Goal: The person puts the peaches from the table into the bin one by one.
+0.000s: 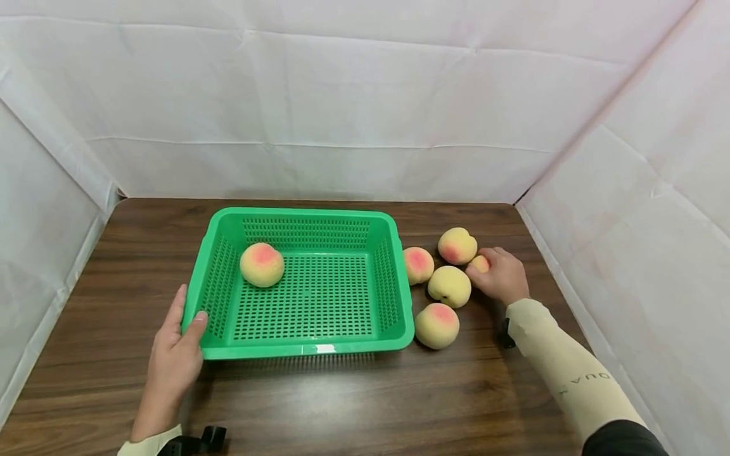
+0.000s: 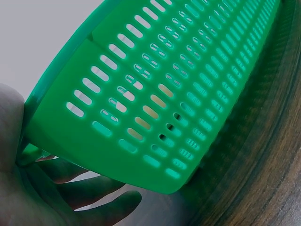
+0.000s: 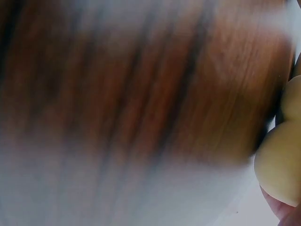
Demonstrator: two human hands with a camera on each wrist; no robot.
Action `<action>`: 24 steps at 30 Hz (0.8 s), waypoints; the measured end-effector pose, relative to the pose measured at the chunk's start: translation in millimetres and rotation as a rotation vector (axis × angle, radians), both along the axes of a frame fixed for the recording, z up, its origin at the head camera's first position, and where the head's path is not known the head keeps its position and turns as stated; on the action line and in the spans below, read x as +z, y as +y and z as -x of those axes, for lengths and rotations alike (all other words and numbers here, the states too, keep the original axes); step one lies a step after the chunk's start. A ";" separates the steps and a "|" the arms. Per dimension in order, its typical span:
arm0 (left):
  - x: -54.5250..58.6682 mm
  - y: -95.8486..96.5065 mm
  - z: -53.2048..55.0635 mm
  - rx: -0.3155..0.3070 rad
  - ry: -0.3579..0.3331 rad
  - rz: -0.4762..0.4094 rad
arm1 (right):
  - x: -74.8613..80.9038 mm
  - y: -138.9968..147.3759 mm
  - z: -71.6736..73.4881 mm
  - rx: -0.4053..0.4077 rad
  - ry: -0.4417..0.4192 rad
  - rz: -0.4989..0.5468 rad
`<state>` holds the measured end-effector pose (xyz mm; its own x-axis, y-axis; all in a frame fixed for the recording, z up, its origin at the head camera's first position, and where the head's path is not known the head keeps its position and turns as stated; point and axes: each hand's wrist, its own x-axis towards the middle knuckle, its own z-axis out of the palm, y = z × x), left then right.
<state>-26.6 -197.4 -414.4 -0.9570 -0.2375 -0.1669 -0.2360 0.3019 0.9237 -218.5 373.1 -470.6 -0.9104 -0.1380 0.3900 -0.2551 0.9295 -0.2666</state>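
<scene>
A green plastic basket (image 1: 310,349) with slotted walls stands on the table, holding one peach (image 1: 262,265) toward its left side. My left hand (image 1: 175,356) grips the basket's left rim, thumb over the edge. In the left wrist view, the fingers (image 2: 101,190) reach under that rim, outside the slotted wall. Right of the basket, my right hand (image 1: 502,277) holds a peach (image 1: 481,263), mostly covered by the fingers in the head view. Several loose peaches lie beside it: one behind (image 1: 457,246), a yellow one (image 1: 449,286), one against the basket (image 1: 419,265) and one in front (image 1: 436,326).
The dark wood table (image 1: 319,405) is enclosed by a white sheet wall (image 1: 319,114) at the back. More white sheeting stands at the left (image 1: 40,253) and right (image 1: 644,221). The basket's right edge is close to the loose peaches.
</scene>
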 end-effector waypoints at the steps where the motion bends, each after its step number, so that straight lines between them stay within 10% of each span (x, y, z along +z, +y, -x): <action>1: -0.2 0.0 0.2 0.000 -0.001 -0.001 | 1.0 0.4 -0.4 0.001 0.005 -0.001; 24: 0.6 -0.2 1.5 -0.003 0.001 0.014 | 23.7 17.7 2.6 0.023 0.062 -0.005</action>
